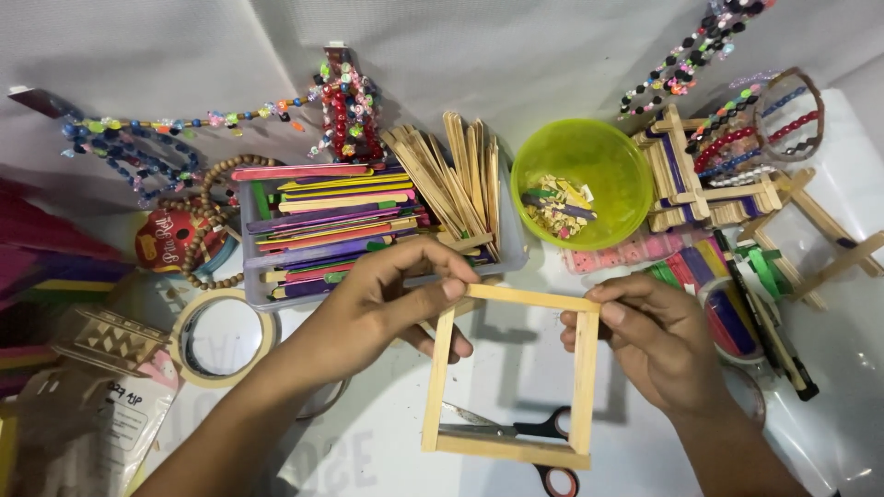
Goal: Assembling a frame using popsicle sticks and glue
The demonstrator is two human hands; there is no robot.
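Gripping a square wooden stick frame (pixel 508 373) by its upper corners, both hands hold it just above the white tabletop (pixel 387 433): the left hand (pixel 378 308) pinches the top-left corner, the right hand (pixel 649 336) closes on the top-right. Black-handled scissors (pixel 516 428) lie beneath the frame; a tray of coloured sticks (pixel 327 225) and a green bowl (pixel 582 184) sit beyond.

Lighting bright and even from overhead. Soft shadows fall on the desk (pixel 516 368) beneath the stick frame (pixel 509 373). Slight blur and wide-angle bending at edges.
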